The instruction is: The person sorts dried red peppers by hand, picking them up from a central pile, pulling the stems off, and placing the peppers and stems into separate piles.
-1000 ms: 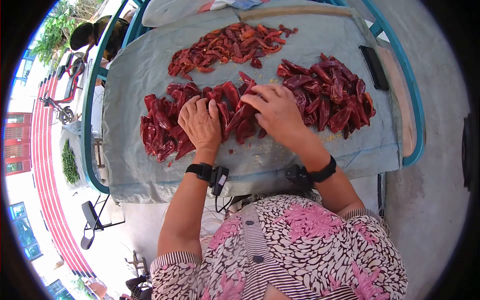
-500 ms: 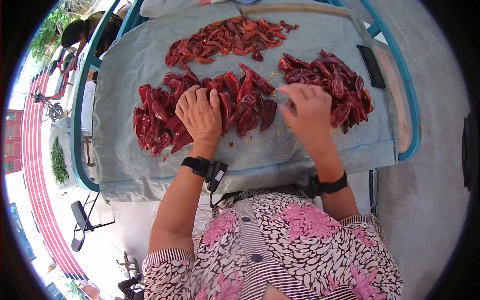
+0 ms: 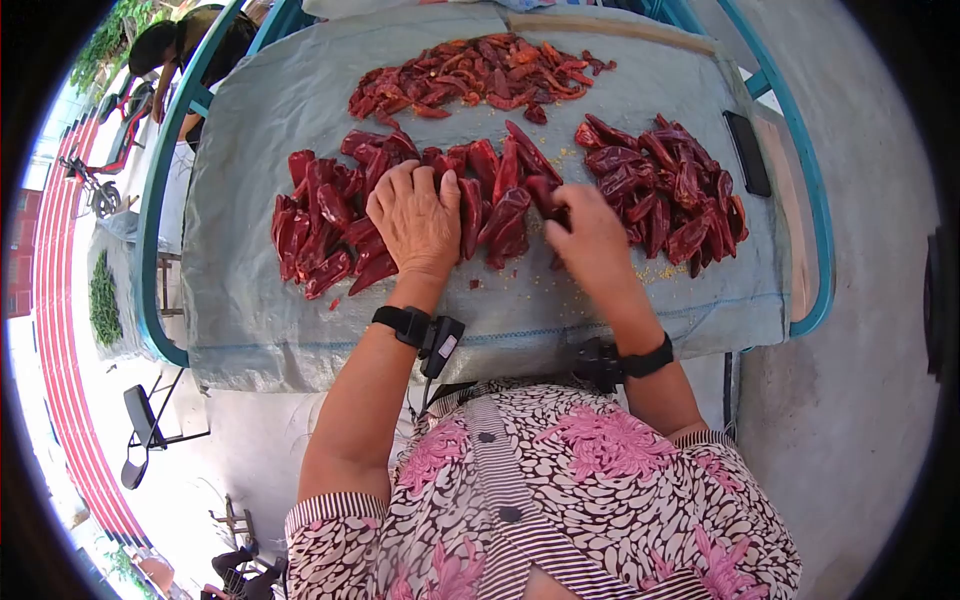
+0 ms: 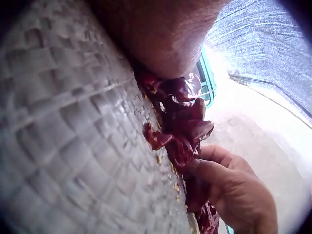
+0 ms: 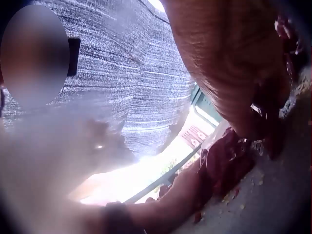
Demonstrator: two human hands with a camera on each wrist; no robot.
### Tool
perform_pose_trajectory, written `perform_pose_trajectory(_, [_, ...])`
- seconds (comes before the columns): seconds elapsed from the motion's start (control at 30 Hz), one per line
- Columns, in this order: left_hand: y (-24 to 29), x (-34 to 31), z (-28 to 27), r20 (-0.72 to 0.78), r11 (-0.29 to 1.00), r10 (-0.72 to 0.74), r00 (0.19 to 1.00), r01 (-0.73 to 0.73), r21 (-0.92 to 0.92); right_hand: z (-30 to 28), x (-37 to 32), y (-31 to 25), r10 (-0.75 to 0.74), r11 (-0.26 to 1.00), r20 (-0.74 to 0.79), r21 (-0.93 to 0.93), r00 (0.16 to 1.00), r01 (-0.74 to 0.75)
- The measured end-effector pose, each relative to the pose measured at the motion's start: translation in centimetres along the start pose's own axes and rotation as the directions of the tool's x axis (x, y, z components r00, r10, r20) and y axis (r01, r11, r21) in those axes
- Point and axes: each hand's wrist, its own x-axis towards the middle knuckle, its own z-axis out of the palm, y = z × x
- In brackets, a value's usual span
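Dried red chili peppers (image 3: 325, 215) lie in a heap on the left side of the cloth-covered table. My left hand (image 3: 418, 215) rests on the right part of this heap, its fingers over the peppers and the fingertips partly hidden. At the heap's right end my right hand (image 3: 592, 240) pinches a dark red chili pepper (image 4: 196, 192) between thumb and fingers, which the left wrist view shows from the side. Another chili pepper (image 3: 532, 150) lies slanted just beyond the two hands. To the right is a second heap of whole chili peppers (image 3: 690, 190).
Smaller, torn chili pieces (image 3: 490, 72) form a pile at the back. A black phone (image 3: 747, 153) lies near the right edge. Pale seeds (image 3: 660, 272) are scattered on the grey woven sheet (image 3: 260, 345). A blue-green metal frame (image 3: 822, 250) surrounds the table. A person (image 3: 205, 50) bends at far left.
My right hand drew away from the left heap toward the right heap, then came back to the left heap's right end. The left hand stays on its peppers.
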Motion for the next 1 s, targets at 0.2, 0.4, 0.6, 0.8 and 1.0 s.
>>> perform_pose_trajectory(0.2, [0.9, 0.1, -0.1, -0.008, 1.0, 0.003, 1.0, -0.003, -0.018, -5.7, 0.7, 2.4, 0.041, 0.999, -0.2, -0.015, 0.979, -0.045])
perform_pose_trajectory(0.4, [1.6, 0.2, -0.1, -0.005, 1.0, 0.01, 1.0, -0.01, -0.017, -6.8, 2.9, 1.9, -0.066, 0.99, -0.32, -0.14, 0.945, 0.022])
perform_pose_trajectory(0.6, [1.6, 0.3, -0.3, -0.021, 0.999, 0.002, 1.0, -0.003, -0.037, -3.9, 5.7, 1.2, -0.248, 0.939, -0.238, -0.296, 0.939, 0.173])
perform_pose_trajectory(0.8, [1.4, 0.4, -0.4, -0.043, 0.999, 0.007, 0.999, -0.009, -0.039, -0.3, 6.5, 1.5, -0.257, 0.883, -0.081, -0.426, 0.963, 0.2])
perform_pose_trajectory(1.0, [1.5, 0.3, -0.3, -0.075, 0.999, 0.004, 0.997, -0.007, -0.043, -3.5, 6.2, 2.2, -0.223, 0.899, -0.199, -0.419, 0.954, 0.123])
